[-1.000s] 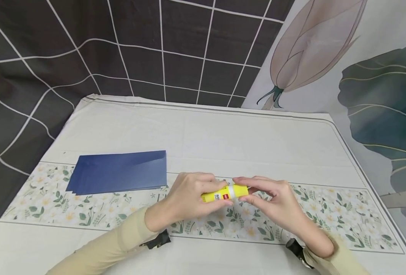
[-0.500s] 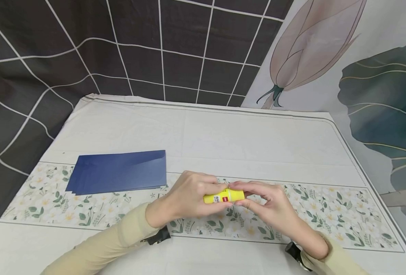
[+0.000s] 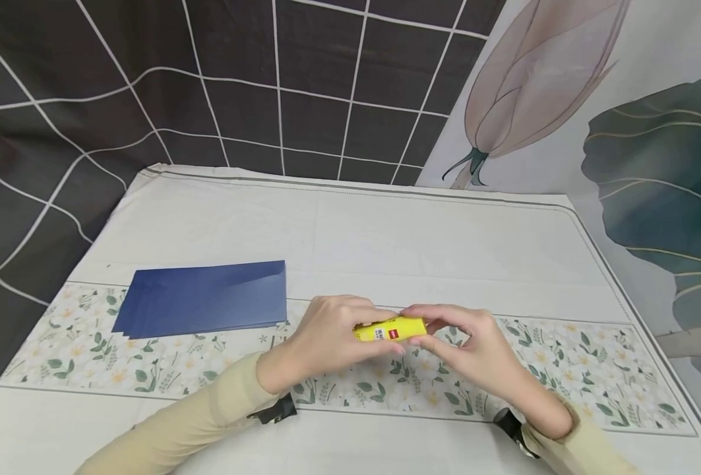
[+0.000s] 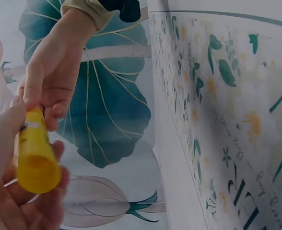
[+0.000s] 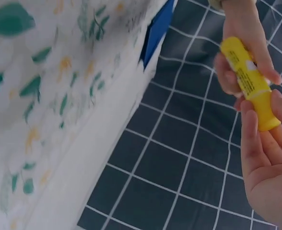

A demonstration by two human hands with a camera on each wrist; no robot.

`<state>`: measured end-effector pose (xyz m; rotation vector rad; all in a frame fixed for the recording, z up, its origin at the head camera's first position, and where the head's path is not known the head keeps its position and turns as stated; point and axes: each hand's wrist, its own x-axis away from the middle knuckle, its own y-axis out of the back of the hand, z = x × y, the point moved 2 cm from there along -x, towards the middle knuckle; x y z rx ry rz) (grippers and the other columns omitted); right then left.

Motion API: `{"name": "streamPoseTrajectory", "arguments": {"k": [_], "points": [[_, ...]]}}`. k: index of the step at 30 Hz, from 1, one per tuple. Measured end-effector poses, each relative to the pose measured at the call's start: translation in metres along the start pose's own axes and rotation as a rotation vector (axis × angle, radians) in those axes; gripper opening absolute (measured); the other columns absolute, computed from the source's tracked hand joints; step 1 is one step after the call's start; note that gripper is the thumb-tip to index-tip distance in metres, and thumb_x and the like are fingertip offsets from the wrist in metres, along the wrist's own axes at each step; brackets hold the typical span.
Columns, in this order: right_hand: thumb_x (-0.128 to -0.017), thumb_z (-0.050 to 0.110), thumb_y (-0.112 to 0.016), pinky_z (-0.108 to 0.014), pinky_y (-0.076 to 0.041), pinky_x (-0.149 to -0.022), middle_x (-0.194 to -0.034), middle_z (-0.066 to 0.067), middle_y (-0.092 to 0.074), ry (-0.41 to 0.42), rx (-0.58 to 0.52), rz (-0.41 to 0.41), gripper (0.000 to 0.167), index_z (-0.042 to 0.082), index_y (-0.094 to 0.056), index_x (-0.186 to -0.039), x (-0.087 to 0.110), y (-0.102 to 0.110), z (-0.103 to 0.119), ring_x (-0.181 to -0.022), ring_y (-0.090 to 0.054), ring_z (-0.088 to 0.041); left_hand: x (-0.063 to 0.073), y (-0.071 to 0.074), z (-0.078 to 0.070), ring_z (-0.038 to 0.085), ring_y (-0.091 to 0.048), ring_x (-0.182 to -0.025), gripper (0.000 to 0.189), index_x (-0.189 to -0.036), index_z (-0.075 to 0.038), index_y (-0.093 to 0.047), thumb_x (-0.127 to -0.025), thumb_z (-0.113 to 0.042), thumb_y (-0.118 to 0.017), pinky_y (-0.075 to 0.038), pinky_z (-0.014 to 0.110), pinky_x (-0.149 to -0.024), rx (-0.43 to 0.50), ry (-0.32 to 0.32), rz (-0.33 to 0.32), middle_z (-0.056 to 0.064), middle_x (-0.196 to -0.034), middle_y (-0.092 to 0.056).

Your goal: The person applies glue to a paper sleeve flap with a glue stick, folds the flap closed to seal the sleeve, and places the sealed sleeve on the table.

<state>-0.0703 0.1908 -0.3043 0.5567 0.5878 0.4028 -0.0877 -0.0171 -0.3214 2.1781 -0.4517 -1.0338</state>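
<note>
A yellow glue stick [image 3: 408, 326] with a small red label lies sideways between the two hands, over the floral band of the tablecloth. The left hand [image 3: 329, 338] grips its left part, thumb on the near side and fingers on the far side. At the other end, the right hand [image 3: 477, 340] pinches the glue stick between thumb and fingers. In the right wrist view, dark print runs along the glue stick [image 5: 246, 79]. The left wrist view looks at one round end of the glue stick [image 4: 38, 167], with a white band farther along near the right hand.
A fanned stack of navy blue envelopes [image 3: 202, 300] lies to the left on the white tablecloth [image 3: 421, 244]. Behind the table hang a dark grid-patterned curtain [image 3: 320, 112] and a flower-printed cloth [image 3: 540, 152]. Both wrists wear black straps.
The right fingers shift left along the glue stick, then slightly back right. The white band seen near its right end earlier no longer shows in the head view. The envelopes stay put.
</note>
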Motion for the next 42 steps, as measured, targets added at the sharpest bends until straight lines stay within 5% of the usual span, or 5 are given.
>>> {"name": "streamPoseTrajectory", "arguments": {"k": [9, 16, 24, 31, 42], "points": [[-0.066, -0.007, -0.081, -0.011, -0.051, -0.066, -0.094, -0.007, -0.074, -0.071, 0.242, -0.156, 0.038, 0.006, -0.071, -0.101, 0.002, 0.033, -0.019, -0.073, -0.062, 0.0, 0.004, 0.003, 0.009, 0.02, -0.065, -0.112, 0.039, -0.128, -0.014, -0.063, -0.094, -0.034, -0.059, -0.058, 0.029, -0.078, -0.099, 0.22, 0.156, 0.002, -0.126, -0.066], [-0.069, 0.002, -0.083, -0.007, -0.047, -0.062, -0.082, -0.006, -0.073, -0.133, 0.558, -0.194, 0.031, 0.006, -0.073, -0.098, 0.01, 0.055, -0.06, -0.071, -0.064, -0.017, 0.011, 0.006, 0.02, 0.025, -0.056, -0.125, 0.037, -0.128, -0.015, -0.063, -0.093, -0.025, -0.061, -0.048, 0.047, -0.1, -0.148, 0.281, 0.14, 0.003, -0.138, -0.057], [-0.073, 0.005, -0.081, -0.006, -0.046, -0.062, -0.091, -0.011, -0.073, -0.196, 0.592, -0.207, 0.031, 0.005, -0.072, -0.103, 0.02, 0.06, -0.079, -0.075, -0.066, -0.024, 0.017, 0.005, 0.024, 0.031, -0.049, -0.132, 0.043, -0.133, -0.014, -0.058, -0.092, -0.027, -0.062, -0.041, 0.053, -0.106, -0.149, 0.353, 0.163, 0.006, -0.144, -0.05], [-0.074, 0.003, -0.078, -0.034, -0.055, -0.06, -0.095, -0.011, -0.071, -0.206, 0.637, -0.178, 0.036, 0.005, -0.068, -0.109, 0.021, 0.06, -0.078, -0.078, -0.066, -0.026, 0.02, 0.003, 0.027, 0.032, -0.041, -0.138, 0.047, -0.136, -0.012, -0.054, -0.093, -0.027, -0.061, -0.038, 0.052, -0.109, -0.174, 0.362, 0.174, 0.01, -0.148, -0.043], [-0.084, 0.019, -0.07, -0.058, -0.031, -0.11, -0.14, -0.024, -0.05, -0.114, 0.646, -0.187, 0.057, 0.002, -0.052, -0.135, 0.003, 0.043, -0.066, -0.134, -0.039, -0.042, 0.02, 0.0, 0.04, 0.029, -0.021, -0.147, 0.066, -0.149, -0.013, -0.036, -0.093, -0.041, -0.059, -0.02, 0.055, -0.118, -0.268, 0.352, 0.292, 0.009, -0.158, -0.022]]}}
